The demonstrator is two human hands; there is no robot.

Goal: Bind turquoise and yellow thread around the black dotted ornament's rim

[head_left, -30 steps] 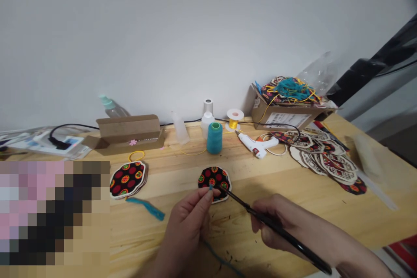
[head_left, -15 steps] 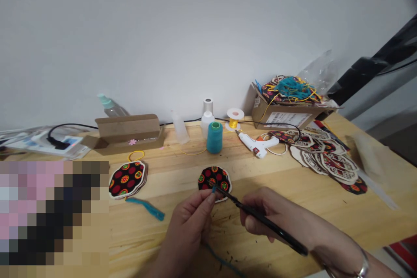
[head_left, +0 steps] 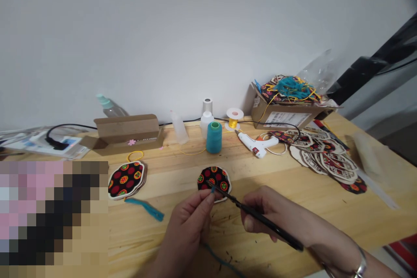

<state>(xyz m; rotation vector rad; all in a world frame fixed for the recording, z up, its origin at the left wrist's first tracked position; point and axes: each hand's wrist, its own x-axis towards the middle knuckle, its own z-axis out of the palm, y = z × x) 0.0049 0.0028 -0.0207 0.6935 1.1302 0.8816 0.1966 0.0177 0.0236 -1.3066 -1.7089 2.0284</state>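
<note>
My left hand [head_left: 192,221] is closed in a pinch on teal yarn [head_left: 213,190], whose short end pokes up above the fingertips. A tail of the yarn trails below the hand towards the bottom edge. In my closed right hand [head_left: 265,213] is a pair of long black thread snips [head_left: 270,226], with their tips at the yarn end. Just beyond both hands lies a scalloped patterned disc [head_left: 213,176], black with red, orange and green spots; the fingers cover its lower edge. To the left, a teal tassel [head_left: 145,208] lies beside a stack of similar patterned pieces [head_left: 127,180].
A teal thread cone [head_left: 214,139], a yellow cord spool [head_left: 233,119] and a white glue gun [head_left: 258,143] stand or lie behind. An open cardboard box [head_left: 127,139] is at back left. Decorated pieces [head_left: 325,152] pile up right, before a full carton [head_left: 286,115].
The snips' tips have shifted slightly left and up at the yarn end. Both hands have otherwise barely moved, and the yarn is still pinched.
</note>
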